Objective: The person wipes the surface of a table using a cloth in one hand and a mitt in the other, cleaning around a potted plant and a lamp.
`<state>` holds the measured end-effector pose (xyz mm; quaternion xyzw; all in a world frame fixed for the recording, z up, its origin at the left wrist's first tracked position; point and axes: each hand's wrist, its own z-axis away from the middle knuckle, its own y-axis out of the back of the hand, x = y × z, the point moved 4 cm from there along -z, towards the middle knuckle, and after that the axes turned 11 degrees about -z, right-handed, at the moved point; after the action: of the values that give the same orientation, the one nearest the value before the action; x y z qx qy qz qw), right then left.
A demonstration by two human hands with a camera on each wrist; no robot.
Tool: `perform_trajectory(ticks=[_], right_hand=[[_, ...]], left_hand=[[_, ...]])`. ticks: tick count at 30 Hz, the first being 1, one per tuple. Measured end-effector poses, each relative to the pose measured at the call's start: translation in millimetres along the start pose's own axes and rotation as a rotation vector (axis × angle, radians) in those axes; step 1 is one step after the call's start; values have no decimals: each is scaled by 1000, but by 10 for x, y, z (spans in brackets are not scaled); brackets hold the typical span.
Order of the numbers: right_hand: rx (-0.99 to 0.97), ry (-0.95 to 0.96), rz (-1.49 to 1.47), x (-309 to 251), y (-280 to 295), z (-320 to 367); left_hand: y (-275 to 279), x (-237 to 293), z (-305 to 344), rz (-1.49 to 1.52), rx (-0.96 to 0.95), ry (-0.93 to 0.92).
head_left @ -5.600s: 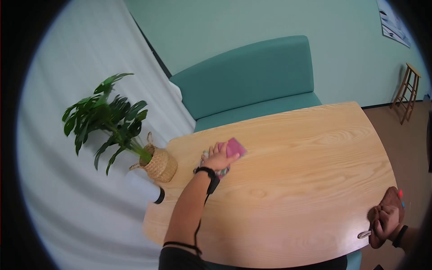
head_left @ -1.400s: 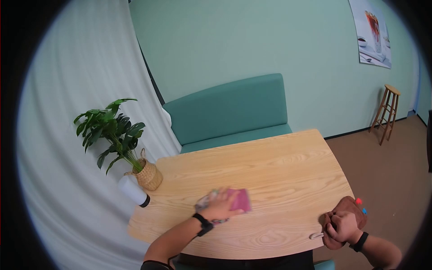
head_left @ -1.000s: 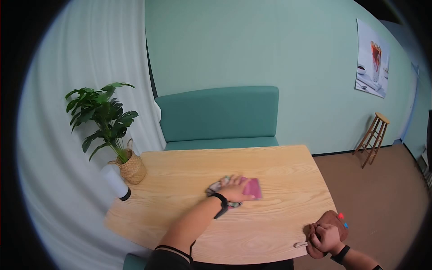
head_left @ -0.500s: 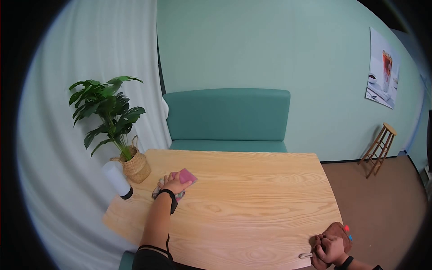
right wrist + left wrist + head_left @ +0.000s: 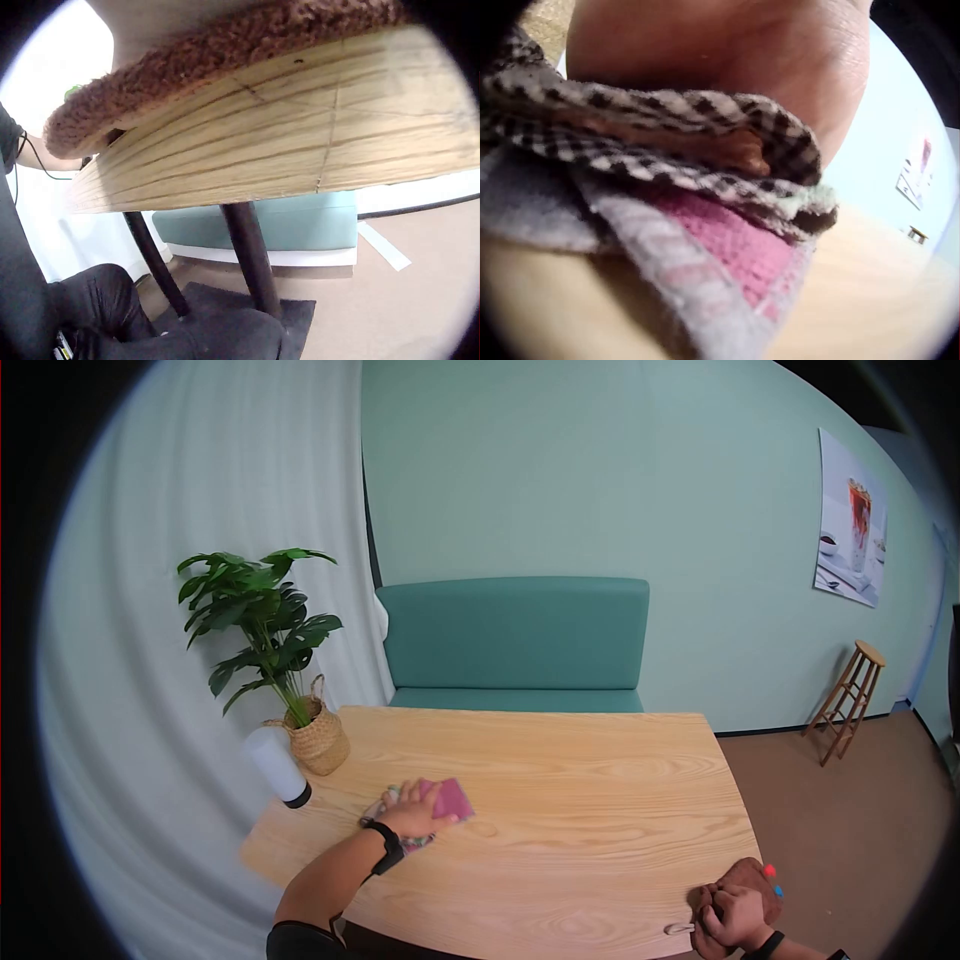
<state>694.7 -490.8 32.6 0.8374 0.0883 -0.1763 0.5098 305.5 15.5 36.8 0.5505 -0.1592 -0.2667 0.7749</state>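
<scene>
My left hand (image 5: 410,818) lies on a folded cloth (image 5: 446,800) at the left part of the wooden table, palm down with fingers extended over it. The cloth is pink on one side; in the left wrist view, black-and-white checked folds (image 5: 652,161) bunch beneath the palm, with grey edging showing. At the table's right front edge my right hand (image 5: 735,916) grips a brown fuzzy cloth (image 5: 752,875) with curled fingers. A pale loop (image 5: 679,929) sticks out of that cloth onto the table, and small red and blue bits show at its far side.
A potted plant in a woven basket (image 5: 322,742) stands at the table's left end, with a white cylinder with a black end (image 5: 277,768) beside it. A green bench (image 5: 515,635) is behind the wooden table (image 5: 590,780). A wooden stool (image 5: 848,700) stands far right.
My left hand has swept the folded cloth leftward across the table, then slightly back toward me. The right hand keeps its grip at the table edge. The head view has levelled.
</scene>
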Motion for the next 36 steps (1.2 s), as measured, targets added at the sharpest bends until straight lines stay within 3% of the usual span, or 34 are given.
perform_trajectory(ticks=[7, 13, 22, 25, 29, 33, 36], right_hand=[[22, 29, -24, -65, 31, -46], [23, 9, -57, -102, 73, -49], [9, -13, -49, -121, 94, -39], [26, 11, -52, -103, 78, -33], [29, 21, -15, -120, 129, -20], [36, 1, -21, -95, 105, -10], [-32, -95, -98, -240, 188, -31]], left_hand=[[-79, 1206, 452, -147, 10, -375], [45, 2277, 276, -201, 64, -570], [381, 3398, -339, -87, 104, -528], [441, 3411, -510, -82, 96, -517], [381, 3039, -828, -25, 150, -440], [267, 2155, -1011, 4, 160, -300], [205, 1278, -780, 13, 126, -135]])
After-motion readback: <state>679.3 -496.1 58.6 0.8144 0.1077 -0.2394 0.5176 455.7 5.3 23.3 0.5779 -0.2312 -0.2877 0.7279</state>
